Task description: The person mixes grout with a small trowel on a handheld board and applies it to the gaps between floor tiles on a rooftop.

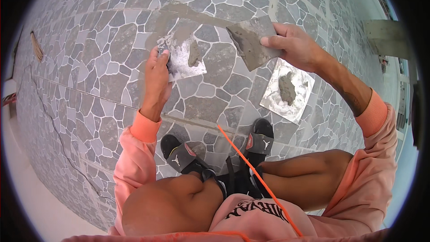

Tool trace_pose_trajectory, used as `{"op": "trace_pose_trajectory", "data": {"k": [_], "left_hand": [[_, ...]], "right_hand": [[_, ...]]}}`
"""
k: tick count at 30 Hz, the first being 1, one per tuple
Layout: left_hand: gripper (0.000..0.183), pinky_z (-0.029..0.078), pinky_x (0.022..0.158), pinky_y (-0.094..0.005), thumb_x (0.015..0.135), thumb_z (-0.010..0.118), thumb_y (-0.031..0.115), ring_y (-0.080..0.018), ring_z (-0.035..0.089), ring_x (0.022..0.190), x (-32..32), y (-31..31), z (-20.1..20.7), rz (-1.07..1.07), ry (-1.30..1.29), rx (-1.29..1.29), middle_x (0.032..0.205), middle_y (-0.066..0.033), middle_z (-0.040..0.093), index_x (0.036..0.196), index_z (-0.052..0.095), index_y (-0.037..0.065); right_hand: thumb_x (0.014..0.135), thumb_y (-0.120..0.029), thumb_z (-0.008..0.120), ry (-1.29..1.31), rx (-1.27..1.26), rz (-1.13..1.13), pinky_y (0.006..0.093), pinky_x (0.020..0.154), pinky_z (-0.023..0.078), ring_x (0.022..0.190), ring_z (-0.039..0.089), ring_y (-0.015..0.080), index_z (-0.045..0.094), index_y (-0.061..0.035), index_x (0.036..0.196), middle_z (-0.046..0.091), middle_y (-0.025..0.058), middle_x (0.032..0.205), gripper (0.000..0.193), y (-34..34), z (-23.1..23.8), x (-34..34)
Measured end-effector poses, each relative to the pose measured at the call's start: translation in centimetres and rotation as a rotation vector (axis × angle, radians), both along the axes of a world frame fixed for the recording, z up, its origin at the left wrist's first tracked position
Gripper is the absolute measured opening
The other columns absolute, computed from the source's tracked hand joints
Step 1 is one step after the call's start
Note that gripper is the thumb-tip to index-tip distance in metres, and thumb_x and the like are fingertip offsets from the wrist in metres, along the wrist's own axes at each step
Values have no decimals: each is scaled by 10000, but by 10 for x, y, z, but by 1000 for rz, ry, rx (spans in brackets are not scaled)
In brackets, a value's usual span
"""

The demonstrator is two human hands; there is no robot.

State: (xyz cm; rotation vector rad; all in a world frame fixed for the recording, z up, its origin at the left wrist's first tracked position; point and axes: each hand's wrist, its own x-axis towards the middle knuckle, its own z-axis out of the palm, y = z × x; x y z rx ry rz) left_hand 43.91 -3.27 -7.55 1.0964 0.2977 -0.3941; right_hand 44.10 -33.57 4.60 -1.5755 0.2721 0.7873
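Note:
My left hand (156, 72) grips the left side of a thin silvery plate (181, 65) just over the tiled floor. A strip of wet grey mortar (194, 54) clings near that plate's right edge, and more grey smears its top. In my right hand (298, 47), pinched between thumb and fingers at one edge, is a flat grey square piece (256, 38) coated with mortar. It is held tilted, apart from the left plate. Below my right hand, a second silvery plate (271, 101) lies on the floor with a mortar lump (287, 90) on it.
Grey stone-pattern tiles (206, 107) with pale lines cover the floor. Wet mortar smears a joint (197, 14) beyond my hands. My sandalled feet (262, 134) stand close to the second plate. An orange cord (251, 166) hangs in front of me. A broom end (36, 45) shows far left.

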Motion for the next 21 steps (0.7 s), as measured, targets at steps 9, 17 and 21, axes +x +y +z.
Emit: {"op": "trace_pose_trajectory", "data": {"k": [9,17,21], "left_hand": [[317,531,803,-323,975,422,86,-170,616,968,0,-131,79,-488,171,-21,1123,-123,588,1265,423,-41],[225,520,768,-332,984,410,106,-161,600,884,1,-228,101,-737,24,107,1037,-107,582,1146,469,-38],[252,519,784,-345,974,410,86,-187,597,899,-18,-258,89,-671,64,-13,1040,-140,570,1180,425,-57]], "right_hand": [[960,-125,540,-841,-477,-354,230,677,436,741,511,81,465,28,1295,587,36,901,376,-39,-12,-137],[711,122,459,-1273,-580,-426,411,1048,391,1271,482,350,443,15,1334,508,220,1345,633,-66,-24,-164],[670,137,490,-1280,-605,-403,422,1041,400,1257,487,367,451,-7,1328,511,216,1339,675,-82,-33,-175]]}}
